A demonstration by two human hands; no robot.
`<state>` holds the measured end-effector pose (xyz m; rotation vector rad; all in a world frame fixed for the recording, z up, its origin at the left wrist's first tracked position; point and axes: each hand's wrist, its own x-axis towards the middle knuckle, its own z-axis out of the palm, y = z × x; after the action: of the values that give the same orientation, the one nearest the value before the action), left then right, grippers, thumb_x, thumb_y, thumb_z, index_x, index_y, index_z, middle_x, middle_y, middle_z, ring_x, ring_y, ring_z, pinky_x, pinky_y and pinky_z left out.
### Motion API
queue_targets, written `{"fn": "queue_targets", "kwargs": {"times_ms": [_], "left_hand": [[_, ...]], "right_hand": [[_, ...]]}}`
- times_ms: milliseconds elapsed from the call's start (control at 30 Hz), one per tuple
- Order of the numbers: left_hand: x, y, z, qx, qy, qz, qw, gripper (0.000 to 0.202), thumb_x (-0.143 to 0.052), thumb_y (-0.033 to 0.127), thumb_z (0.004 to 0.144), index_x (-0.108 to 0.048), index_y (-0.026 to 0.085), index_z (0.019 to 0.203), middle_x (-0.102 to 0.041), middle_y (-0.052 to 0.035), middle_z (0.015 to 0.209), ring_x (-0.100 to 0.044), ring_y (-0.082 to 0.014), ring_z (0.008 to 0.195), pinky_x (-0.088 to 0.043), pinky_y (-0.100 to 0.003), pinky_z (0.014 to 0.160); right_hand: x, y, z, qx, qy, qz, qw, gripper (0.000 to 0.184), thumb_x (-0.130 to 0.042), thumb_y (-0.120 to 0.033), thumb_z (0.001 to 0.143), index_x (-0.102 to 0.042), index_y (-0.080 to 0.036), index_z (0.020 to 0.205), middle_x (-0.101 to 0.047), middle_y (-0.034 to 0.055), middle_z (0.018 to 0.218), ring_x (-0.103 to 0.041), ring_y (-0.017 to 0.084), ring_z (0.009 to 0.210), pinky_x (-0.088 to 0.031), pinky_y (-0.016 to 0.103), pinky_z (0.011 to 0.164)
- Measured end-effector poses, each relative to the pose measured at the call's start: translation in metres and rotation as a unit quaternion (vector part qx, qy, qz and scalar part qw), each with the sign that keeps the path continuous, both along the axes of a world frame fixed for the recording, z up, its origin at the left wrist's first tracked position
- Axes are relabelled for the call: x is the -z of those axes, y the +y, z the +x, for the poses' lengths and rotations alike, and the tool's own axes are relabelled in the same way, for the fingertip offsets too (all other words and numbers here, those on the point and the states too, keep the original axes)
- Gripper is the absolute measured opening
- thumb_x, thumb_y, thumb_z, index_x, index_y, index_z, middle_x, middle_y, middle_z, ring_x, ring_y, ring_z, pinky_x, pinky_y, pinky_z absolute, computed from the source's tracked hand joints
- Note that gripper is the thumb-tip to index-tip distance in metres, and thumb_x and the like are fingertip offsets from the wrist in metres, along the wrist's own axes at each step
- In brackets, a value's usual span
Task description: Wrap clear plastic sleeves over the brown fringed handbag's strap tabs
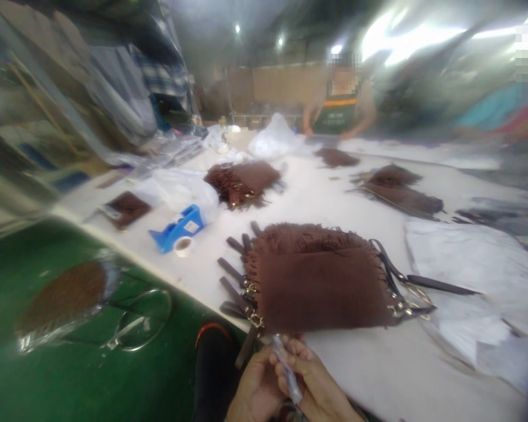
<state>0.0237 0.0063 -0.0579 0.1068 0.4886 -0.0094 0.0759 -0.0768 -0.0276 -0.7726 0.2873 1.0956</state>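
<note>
My left hand (257, 387) and my right hand (310, 384) meet at the bottom edge, just below the table's near rim. Both are pinched on a small strip of clear plastic (287, 369) that stands up between the fingers. Right above them lies a stack of brown suede fringed bags (319, 278) with dark straps and gold clasps sticking out on both sides.
On the white table (378, 375) lie more brown bags (243, 183) (400, 189), a blue tape dispenser (178, 228), a tape roll (184, 247) and white plastic sheets (470, 264). A bagged brown piece (64, 302) lies on the green floor. Two people stand at the far end.
</note>
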Motion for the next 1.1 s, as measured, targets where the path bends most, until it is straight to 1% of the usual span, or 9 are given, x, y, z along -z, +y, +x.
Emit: {"fn": "queue_targets", "kwargs": {"times_ms": [267,467,567,667,767,833,967,1033,1100], "left_hand": [[-0.004,0.002,-0.004,-0.022,0.089,0.052,0.994,0.007,-0.065,0.015,0.078,-0.068,0.01,0.076,-0.066,-0.004,0.067,-0.063,-0.0144,0.061,-0.052,-0.029,0.066],[-0.015,0.006,-0.003,-0.046,0.081,0.148,0.985,0.003,-0.068,0.009,0.073,-0.068,0.01,0.076,-0.064,-0.0014,0.066,-0.06,-0.0111,0.059,-0.049,-0.023,0.059],[-0.015,0.003,-0.002,-0.048,0.069,0.144,0.986,0.006,-0.066,0.007,0.075,-0.07,0.01,0.078,-0.067,-0.004,0.074,-0.064,-0.0123,0.066,-0.052,-0.024,0.067],[-0.007,-0.002,-0.004,-0.057,0.018,0.09,0.994,0.01,-0.062,0.016,0.083,-0.071,0.012,0.085,-0.071,-0.008,0.089,-0.067,-0.0176,0.088,-0.053,-0.028,0.082],[0.004,-0.006,-0.007,-0.064,-0.041,0.059,0.995,0.021,-0.059,0.028,0.087,-0.071,0.014,0.097,-0.069,-0.0116,0.108,-0.058,-0.024,0.116,-0.048,-0.034,0.098],[0.01,-0.009,-0.006,-0.065,-0.052,0.057,0.995,0.023,-0.059,0.031,0.087,-0.07,0.015,0.099,-0.068,-0.0121,0.113,-0.056,-0.0251,0.12,-0.046,-0.036,0.101],[0.012,-0.01,0.0,-0.067,-0.043,0.037,0.996,0.017,-0.063,0.029,0.084,-0.07,0.014,0.087,-0.073,-0.0097,0.102,-0.066,-0.0225,0.1,-0.054,-0.034,0.089],[0.008,-0.008,0.003,-0.082,-0.029,0.025,0.996,0.011,-0.065,0.025,0.082,-0.069,0.015,0.083,-0.074,-0.0062,0.091,-0.069,-0.018,0.088,-0.057,-0.025,0.073],[0.003,-0.004,0.004,-0.075,0.0,0.027,0.997,0.009,-0.068,0.023,0.08,-0.066,0.014,0.077,-0.071,-0.0018,0.07,-0.067,-0.0112,0.063,-0.05,-0.016,0.05]], "right_hand": [[0.002,-0.002,0.0,0.008,0.005,-0.004,1.0,0.043,-0.088,-0.021,0.06,-0.046,-0.018,0.068,-0.065,0.0005,0.063,-0.056,0.007,0.046,-0.048,0.017,0.043],[-0.001,-0.003,0.001,0.007,-0.002,0.002,1.0,0.037,-0.088,-0.018,0.06,-0.052,-0.015,0.069,-0.067,0.0031,0.064,-0.054,0.006,0.045,-0.047,0.016,0.043],[-0.001,-0.003,0.001,0.013,0.007,0.031,0.999,0.03,-0.086,-0.014,0.061,-0.06,-0.013,0.074,-0.065,0.0009,0.062,-0.054,0.006,0.046,-0.047,0.015,0.045],[0.003,-0.005,0.0,0.027,0.027,0.051,0.998,0.026,-0.084,-0.011,0.064,-0.064,-0.013,0.081,-0.068,0.0021,0.068,-0.058,0.007,0.049,-0.05,0.017,0.048],[0.01,-0.007,-0.002,0.031,0.055,0.071,0.995,0.026,-0.082,-0.005,0.065,-0.067,-0.013,0.086,-0.071,0.0048,0.077,-0.063,0.009,0.055,-0.053,0.018,0.052],[0.013,-0.008,-0.002,0.032,0.079,0.082,0.993,0.029,-0.08,-0.004,0.066,-0.068,-0.014,0.091,-0.073,0.0061,0.083,-0.066,0.01,0.062,-0.055,0.018,0.057],[0.012,-0.008,-0.001,0.031,0.095,0.083,0.992,0.032,-0.079,-0.006,0.068,-0.068,-0.015,0.096,-0.073,0.0059,0.089,-0.069,0.011,0.069,-0.056,0.018,0.062],[0.005,-0.006,-0.002,0.02,0.065,0.073,0.995,0.03,-0.08,-0.009,0.068,-0.067,-0.015,0.095,-0.074,0.0061,0.088,-0.069,0.011,0.069,-0.055,0.018,0.062],[-0.002,-0.007,-0.003,0.0,0.005,0.047,0.999,0.029,-0.08,-0.018,0.071,-0.064,-0.015,0.095,-0.073,0.0061,0.083,-0.069,0.012,0.067,-0.056,0.021,0.062]]}}
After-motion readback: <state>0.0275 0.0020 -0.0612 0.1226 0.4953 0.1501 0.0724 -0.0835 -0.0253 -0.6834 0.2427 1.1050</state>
